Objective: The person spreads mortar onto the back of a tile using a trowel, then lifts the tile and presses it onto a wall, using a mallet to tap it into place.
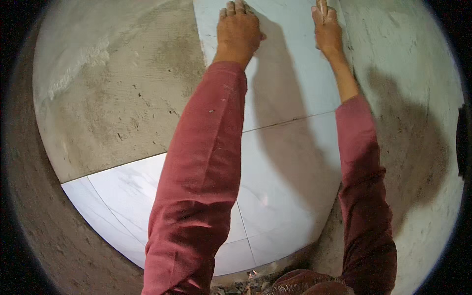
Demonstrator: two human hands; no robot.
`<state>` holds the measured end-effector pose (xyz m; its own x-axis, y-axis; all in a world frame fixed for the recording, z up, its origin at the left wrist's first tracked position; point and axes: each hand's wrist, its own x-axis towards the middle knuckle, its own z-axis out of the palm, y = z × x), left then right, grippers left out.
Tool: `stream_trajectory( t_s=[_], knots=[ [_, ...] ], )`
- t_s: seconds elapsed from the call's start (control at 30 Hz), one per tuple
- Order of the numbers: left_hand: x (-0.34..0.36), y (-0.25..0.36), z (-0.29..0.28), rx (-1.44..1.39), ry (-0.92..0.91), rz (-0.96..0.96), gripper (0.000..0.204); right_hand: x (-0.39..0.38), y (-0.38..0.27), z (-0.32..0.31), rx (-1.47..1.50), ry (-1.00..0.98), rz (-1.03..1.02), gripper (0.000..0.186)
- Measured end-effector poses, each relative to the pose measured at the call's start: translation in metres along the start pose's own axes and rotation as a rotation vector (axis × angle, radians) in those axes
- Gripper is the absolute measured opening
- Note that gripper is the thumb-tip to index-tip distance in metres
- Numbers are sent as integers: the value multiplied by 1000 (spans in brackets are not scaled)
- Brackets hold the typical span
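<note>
My left hand (pixel 238 30) lies over a pale, marble-look floor tile (pixel 295 73) at the top of the head view. Its fingers are stretched forward near the tile's left side, and the thumb points out to the right. Further right, my right hand (pixel 328 35) is closed near the same tile's right edge. A narrow brown piece, perhaps a handle, protrudes past its fingers; the top of the picture cuts it off, so its kind does not show. Nearer to me lies another marble-look tile (pixel 280 172), separated from the far one by a thin dark joint.
Rough grey-brown mortar or concrete (pixel 128 98) spreads left of the far tile. White tiles (pixel 123 189) adjoin it at lower left. A plastered wall (pixel 408 64) rises along the right, carrying my shadow. Dark rubble (pixel 241 287) lies at the bottom edge.
</note>
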<state>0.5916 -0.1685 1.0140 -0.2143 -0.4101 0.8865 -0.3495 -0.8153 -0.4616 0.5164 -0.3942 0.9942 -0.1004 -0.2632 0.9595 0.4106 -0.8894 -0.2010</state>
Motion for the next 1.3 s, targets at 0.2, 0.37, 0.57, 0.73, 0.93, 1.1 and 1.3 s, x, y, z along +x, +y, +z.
stream_trajectory(
  t_s=[0.2, 0.37, 0.57, 0.73, 0.93, 1.1, 1.3],
  knots=[
    [-8, -14, 7, 28, 61, 46, 81, -2, 6, -23, 100, 1, 337, 50],
    [7, 0, -1, -52, 86, 48, 82, 53, 101, -31, -78, 208, -64, 54],
    [-2, -11, 11, 28, 67, 70, 82, 34, 86, -54, -194, 107, 342, 48],
    [-1, -17, 26, -5, -57, 99, 85, 6, 90, -77, -249, -60, 292, 48],
    [-32, -7, 73, 314, 185, 150, 58, -71, 70, -114, -384, -112, 141, 44],
    [-186, 142, 36, -130, -46, 24, 63, -234, 99, -103, -82, -160, 184, 36],
    [-242, 173, 14, -186, -191, -80, 62, -287, 49, -99, 96, -114, 435, 36]
  ],
)
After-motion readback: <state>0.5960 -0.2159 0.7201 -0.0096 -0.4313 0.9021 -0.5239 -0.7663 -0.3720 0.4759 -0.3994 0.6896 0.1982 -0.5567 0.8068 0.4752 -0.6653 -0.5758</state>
